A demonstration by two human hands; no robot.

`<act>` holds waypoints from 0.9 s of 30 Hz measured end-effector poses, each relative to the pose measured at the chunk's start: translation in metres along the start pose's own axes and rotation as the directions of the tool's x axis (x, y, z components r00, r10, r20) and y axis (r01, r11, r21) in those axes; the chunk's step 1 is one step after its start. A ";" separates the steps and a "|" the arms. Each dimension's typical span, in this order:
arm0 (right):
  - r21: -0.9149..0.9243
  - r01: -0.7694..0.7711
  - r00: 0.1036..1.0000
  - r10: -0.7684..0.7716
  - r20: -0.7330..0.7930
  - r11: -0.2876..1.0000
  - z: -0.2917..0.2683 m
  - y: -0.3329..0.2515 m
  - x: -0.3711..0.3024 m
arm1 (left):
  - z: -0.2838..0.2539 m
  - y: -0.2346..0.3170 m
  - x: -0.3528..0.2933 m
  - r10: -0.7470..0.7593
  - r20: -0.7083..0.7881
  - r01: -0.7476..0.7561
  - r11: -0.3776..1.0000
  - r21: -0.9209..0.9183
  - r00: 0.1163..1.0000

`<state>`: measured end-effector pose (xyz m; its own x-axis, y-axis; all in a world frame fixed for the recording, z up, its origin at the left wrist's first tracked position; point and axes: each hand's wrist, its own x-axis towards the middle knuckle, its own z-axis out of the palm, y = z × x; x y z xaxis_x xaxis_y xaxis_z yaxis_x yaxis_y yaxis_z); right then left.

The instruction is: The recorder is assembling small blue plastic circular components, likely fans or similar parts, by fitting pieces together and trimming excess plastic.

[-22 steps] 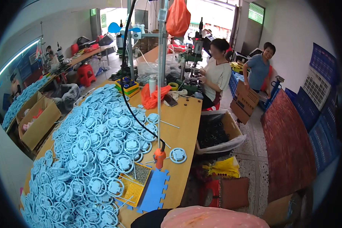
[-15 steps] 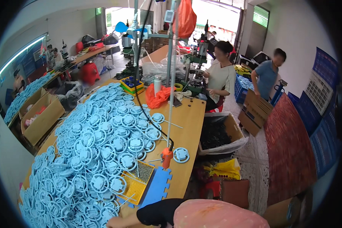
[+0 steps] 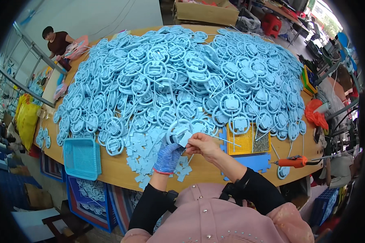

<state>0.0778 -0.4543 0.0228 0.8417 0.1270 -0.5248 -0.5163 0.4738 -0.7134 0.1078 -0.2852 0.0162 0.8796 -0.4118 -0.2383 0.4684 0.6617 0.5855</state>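
In a blue-and-white knit glove, my left hand [image 3: 167, 158] grips a light blue round plastic part [image 3: 177, 128] at the front of the pile. My bare right hand [image 3: 203, 146] pinches a small light blue square plate [image 3: 185, 139] against that part's near side. Under and beside my left hand lie many loose square plates [image 3: 141, 158] on the wooden table [image 3: 121, 177]. A large heap of similar round parts [image 3: 156, 69], with thin rods among them, spreads beyond both hands.
A light blue basket [image 3: 82, 158] stands left of the plates. To the right are a yellow tray [image 3: 232, 153] with small metal screws, a blue foam mat [image 3: 255, 163] and an orange electric screwdriver [image 3: 293, 162]. Another person [image 3: 61, 43] sits at the far left.
The view has swung from the right side of the room to the front of the table. Earlier only one hand showed, low beside the heap; now both are at a round part.
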 end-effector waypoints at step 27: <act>-0.470 0.216 0.898 -0.363 -0.249 0.856 -0.054 0.034 0.029 | -0.013 -0.042 0.029 0.360 0.335 -0.318 -0.107 0.942 0.871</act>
<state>0.0755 -0.4814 -0.0417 0.9039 -0.2749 -0.3278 -0.3347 0.0228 -0.9420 0.1150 -0.3170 -0.0258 0.9066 -0.3303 0.2626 -0.4083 -0.5298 0.7434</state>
